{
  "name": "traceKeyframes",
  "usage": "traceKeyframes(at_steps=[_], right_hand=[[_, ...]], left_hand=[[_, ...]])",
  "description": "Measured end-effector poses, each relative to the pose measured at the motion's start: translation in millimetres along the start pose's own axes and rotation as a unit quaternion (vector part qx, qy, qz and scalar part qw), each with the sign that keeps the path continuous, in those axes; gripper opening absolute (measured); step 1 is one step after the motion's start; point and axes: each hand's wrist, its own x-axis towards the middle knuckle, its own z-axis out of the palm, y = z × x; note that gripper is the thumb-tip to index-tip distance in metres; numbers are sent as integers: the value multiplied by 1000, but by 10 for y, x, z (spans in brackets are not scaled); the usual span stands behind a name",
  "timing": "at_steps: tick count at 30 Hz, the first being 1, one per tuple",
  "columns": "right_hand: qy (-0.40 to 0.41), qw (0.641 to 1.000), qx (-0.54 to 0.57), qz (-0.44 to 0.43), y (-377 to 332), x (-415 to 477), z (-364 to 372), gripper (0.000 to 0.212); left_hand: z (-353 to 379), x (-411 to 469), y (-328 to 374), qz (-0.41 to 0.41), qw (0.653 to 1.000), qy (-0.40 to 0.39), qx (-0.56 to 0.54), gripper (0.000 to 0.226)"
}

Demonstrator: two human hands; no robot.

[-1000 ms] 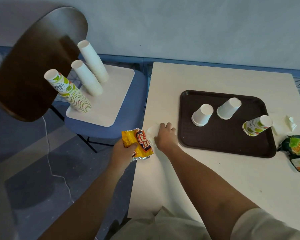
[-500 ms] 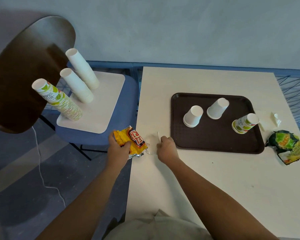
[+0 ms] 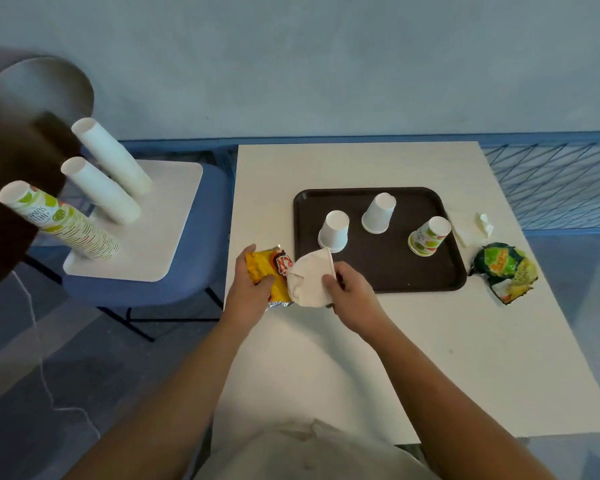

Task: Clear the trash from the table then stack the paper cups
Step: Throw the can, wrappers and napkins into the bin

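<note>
My left hand [image 3: 249,293] grips a yellow and red snack wrapper [image 3: 269,271] at the white table's [image 3: 378,358] left edge. Right beside it, my right hand [image 3: 352,296] holds a flattened white paper piece [image 3: 310,277] lifted off the table, touching the wrapper. On the dark brown tray [image 3: 388,275] stand two white paper cups [image 3: 334,232] [image 3: 379,213] and one printed green cup [image 3: 429,236], all upside down. A green crumpled snack bag [image 3: 504,271] and a white crumpled napkin [image 3: 473,226] lie to the right of the tray.
A blue chair [image 3: 187,258] to the left carries a white board [image 3: 167,216] with three tall cup stacks [image 3: 59,221] [image 3: 101,190] [image 3: 113,157]. A dark round surface [image 3: 11,174] overhangs at far left. A blue mesh railing [image 3: 555,188] runs behind the table.
My right hand has picked the white paper piece up off the table and brought it against the wrapper held in my left hand. The view shifted slightly.
</note>
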Motion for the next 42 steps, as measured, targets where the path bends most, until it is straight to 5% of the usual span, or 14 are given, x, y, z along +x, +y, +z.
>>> traceKeyframes(at_steps=[9,15,24,28,33,36,42], right_hand=[[19,1000,-6,5,570,-183,-1061,16],[54,998,-43,-12,975,-235,-1842,18],[106,994,-19,9,1375,79,-2772,29],[185,970,-135,76,1625,454,-3194,43],[113,928,-326,141,1919,706,-3425,78],[66,920,-347,170,2102,789,-3416,94],[66,903,-389,170,2283,661,-3348,89]], left_hand=[[1280,-340,289,-24,995,-82,-48,52],[2193,-625,418,-11,993,-111,-27,69],[2963,-723,496,-36,998,-47,-8,45],[3077,-710,518,-44,998,-37,16,48],[3142,-698,531,-50,998,-35,27,47],[3164,-701,502,-56,997,-38,30,53],[3144,-754,406,-60,997,-25,34,54]])
